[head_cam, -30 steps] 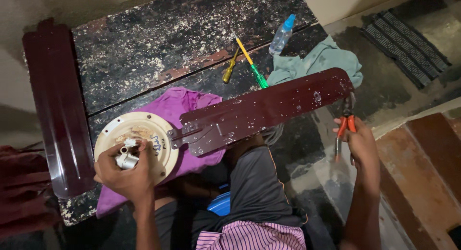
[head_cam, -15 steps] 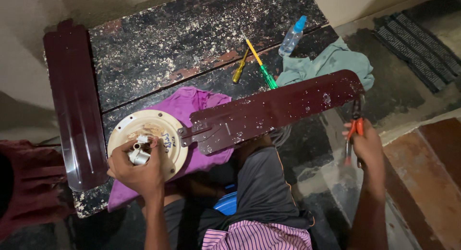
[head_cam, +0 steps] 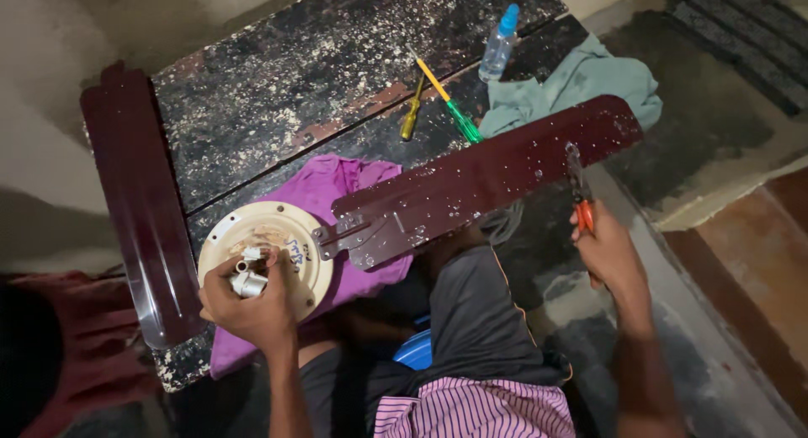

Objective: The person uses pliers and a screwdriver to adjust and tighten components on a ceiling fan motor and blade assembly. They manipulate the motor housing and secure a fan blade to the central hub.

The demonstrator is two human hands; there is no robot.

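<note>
A round cream fan motor (head_cam: 278, 249) lies on a purple cloth (head_cam: 349, 194) at the near edge of the dark speckled worktop (head_cam: 278, 93), with one maroon fan blade (head_cam: 480, 181) bolted to it and reaching out to the right. The left hand (head_cam: 248, 307) is closed around a small white cylinder part (head_cam: 249, 284) at the motor's hub, while the right hand (head_cam: 610, 253) grips orange-handled pliers (head_cam: 581, 190) whose tip rests against the blade near its far end. Farther out lie a yellow screwdriver (head_cam: 410, 118) and a green-and-yellow one (head_cam: 450, 106), a small clear bottle with a blue cap (head_cam: 498, 47), a green rag (head_cam: 581, 84), and a second maroon blade (head_cam: 139, 202) along the worktop's left edge.
</note>
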